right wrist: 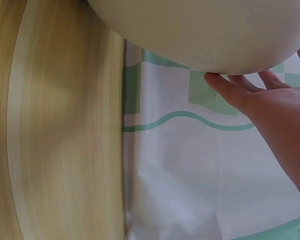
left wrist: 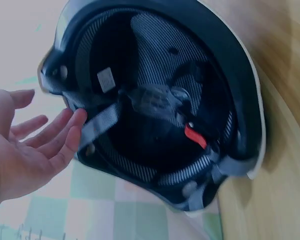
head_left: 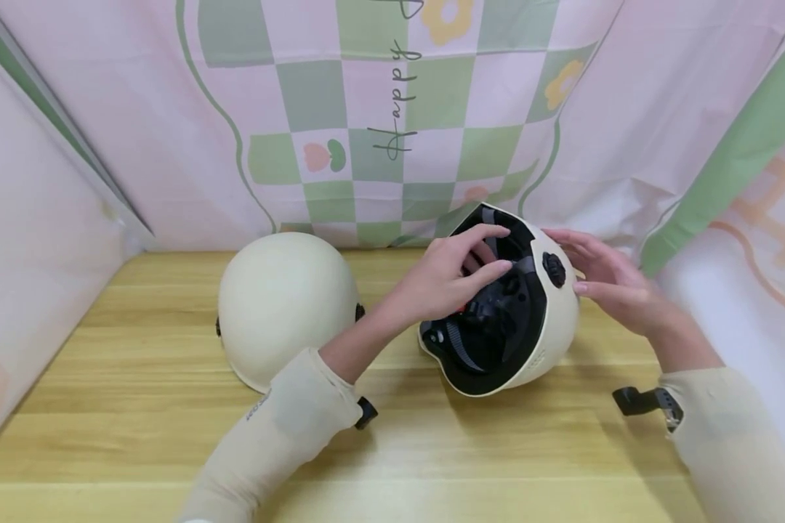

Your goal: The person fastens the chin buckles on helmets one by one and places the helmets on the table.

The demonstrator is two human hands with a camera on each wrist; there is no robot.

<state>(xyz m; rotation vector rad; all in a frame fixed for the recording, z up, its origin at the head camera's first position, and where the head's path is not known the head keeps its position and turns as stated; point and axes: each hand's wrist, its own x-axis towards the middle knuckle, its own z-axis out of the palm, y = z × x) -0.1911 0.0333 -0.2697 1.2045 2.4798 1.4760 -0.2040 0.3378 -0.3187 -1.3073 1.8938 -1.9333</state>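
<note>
A cream helmet [head_left: 559, 330] lies tipped on its side, its black padded inside facing left and toward me. My left hand [head_left: 445, 272] reaches over its opening with loosely bent, spread fingers. In the left wrist view those fingertips are beside a grey strap [left wrist: 102, 122] at the rim; whether they touch it I cannot tell. A clear buckle piece and a red tab [left wrist: 195, 136] show inside the helmet. My right hand [head_left: 611, 280] supports the shell from the right, near a black round knob [head_left: 554, 269]. In the right wrist view its extended fingers touch the smooth shell [right wrist: 215, 35].
A second cream helmet [head_left: 288, 305] sits dome up on the wooden table [head_left: 137, 407], left of the first. Behind the table hangs a checkered curtain [head_left: 379, 94] with printed letters. White panels and fabric stand at both sides.
</note>
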